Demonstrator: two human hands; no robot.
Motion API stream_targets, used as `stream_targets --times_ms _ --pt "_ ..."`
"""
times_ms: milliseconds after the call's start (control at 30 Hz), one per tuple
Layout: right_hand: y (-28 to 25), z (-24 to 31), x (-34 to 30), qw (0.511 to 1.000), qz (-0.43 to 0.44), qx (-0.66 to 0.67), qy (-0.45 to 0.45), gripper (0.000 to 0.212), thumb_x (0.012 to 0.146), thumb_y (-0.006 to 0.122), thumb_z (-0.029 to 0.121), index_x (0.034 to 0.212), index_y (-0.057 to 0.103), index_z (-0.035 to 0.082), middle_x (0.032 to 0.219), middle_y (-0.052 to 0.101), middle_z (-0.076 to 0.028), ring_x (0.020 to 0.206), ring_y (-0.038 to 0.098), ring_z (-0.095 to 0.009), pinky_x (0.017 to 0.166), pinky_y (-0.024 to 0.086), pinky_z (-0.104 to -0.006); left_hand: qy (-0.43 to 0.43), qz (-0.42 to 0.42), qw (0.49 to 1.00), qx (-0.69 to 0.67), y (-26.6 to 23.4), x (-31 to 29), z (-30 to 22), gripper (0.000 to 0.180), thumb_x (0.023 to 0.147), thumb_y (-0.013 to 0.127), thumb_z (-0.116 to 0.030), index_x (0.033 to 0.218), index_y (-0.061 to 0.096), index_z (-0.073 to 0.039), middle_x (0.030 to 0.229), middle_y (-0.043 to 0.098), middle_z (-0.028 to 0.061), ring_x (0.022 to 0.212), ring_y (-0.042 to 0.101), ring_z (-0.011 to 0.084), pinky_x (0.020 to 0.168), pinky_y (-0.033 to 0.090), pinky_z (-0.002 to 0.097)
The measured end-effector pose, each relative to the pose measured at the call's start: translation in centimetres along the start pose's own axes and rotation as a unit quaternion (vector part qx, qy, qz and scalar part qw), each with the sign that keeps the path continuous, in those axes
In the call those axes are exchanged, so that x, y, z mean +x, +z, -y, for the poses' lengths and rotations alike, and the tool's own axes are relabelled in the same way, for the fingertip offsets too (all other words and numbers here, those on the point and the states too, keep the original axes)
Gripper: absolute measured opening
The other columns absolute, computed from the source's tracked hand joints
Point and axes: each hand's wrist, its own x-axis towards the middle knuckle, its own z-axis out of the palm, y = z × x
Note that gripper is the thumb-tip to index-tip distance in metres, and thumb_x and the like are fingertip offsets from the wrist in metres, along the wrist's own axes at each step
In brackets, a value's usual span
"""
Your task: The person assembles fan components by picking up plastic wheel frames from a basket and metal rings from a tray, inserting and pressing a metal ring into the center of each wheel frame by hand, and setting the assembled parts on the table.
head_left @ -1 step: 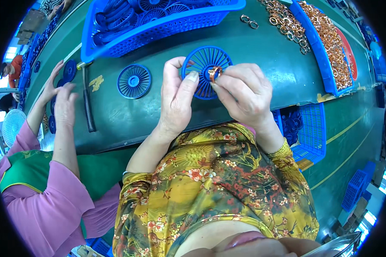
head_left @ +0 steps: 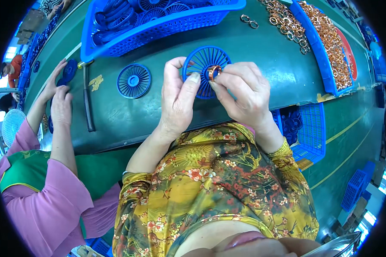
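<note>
My left hand (head_left: 179,92) grips the left rim of a round blue spoked plastic grille (head_left: 206,54), thumb in front, holding it tilted up above the table. At the grille's hub, my right hand (head_left: 245,88) pinches a shiny copper-coloured ring (head_left: 213,73) between thumb and fingers. The ring sits against the hub; whether it is seated around it I cannot tell. On the table to the left lies a second blue spoked grille (head_left: 134,81), flat.
A blue basket (head_left: 158,32) full of grilles stands at the far side. Copper rings (head_left: 289,25) lie loose beside a blue tray (head_left: 328,81) of rings at the right. A hammer (head_left: 88,103) lies left, near a co-worker's hands (head_left: 61,105). Below the table edge is another blue basket (head_left: 315,128).
The copper ring has turned slightly at the hub, and my right fingers have shifted a little left. The co-worker's hands have moved slightly at the left.
</note>
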Motion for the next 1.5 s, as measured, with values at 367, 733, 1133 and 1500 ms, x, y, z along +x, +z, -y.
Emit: stream_targets --times_ms 367,733,1133,1500 --pt "2.2 1.4 -1.6 0.984 -0.027 -0.013 0.177 0.017 0.077 0.070 0.012 0.092 0.064 0.005 0.093 0.063 -0.010 0.090 0.059 -0.029 0.077 0.046 -0.0397 0.023 -0.026 0.997 0.067 0.6 -0.5 1.5 0.028 0.085 0.055 0.002 0.106 0.037 -0.002 0.093 0.051 0.0051 0.075 0.047 0.0065 0.061 0.042 0.0228" --pt "-2.1 0.3 -1.1 0.989 0.149 -0.012 0.005 0.033 0.075 0.075 0.024 0.105 0.070 0.012 0.122 0.063 -0.001 0.126 0.050 -0.026 0.106 0.033 -0.0485 -0.157 0.094 0.977 -0.112 -0.9 -1.7 -0.7 0.044 0.089 0.065 -0.007 0.126 0.042 0.002 0.114 0.057 0.0086 0.105 0.057 0.0138 0.093 0.047 0.0298" --pt "-5.1 -1.7 1.8 0.936 0.061 0.304 0.168 0.042 0.079 0.067 0.003 0.120 0.060 -0.001 0.114 0.065 -0.016 0.094 0.066 -0.020 0.085 0.052 -0.0325 0.225 -0.154 0.845 0.460 -3.4 -0.7 1.6 0.042 0.086 0.063 -0.003 0.126 0.049 -0.003 0.095 0.067 0.0163 0.078 0.069 0.0274 0.069 0.053 0.0343" --pt "-18.9 -10.0 1.5 0.926 -0.101 0.321 -0.171 0.080 0.088 0.058 0.051 0.136 0.035 -0.009 0.116 0.057 -0.027 0.096 0.058 -0.035 0.079 0.047 -0.0486 0.171 -0.210 0.851 0.450 -6.2 -1.2 3.1 0.038 0.091 0.061 -0.009 0.126 0.048 -0.003 0.102 0.066 0.0139 0.084 0.065 0.0202 0.075 0.051 0.0325"
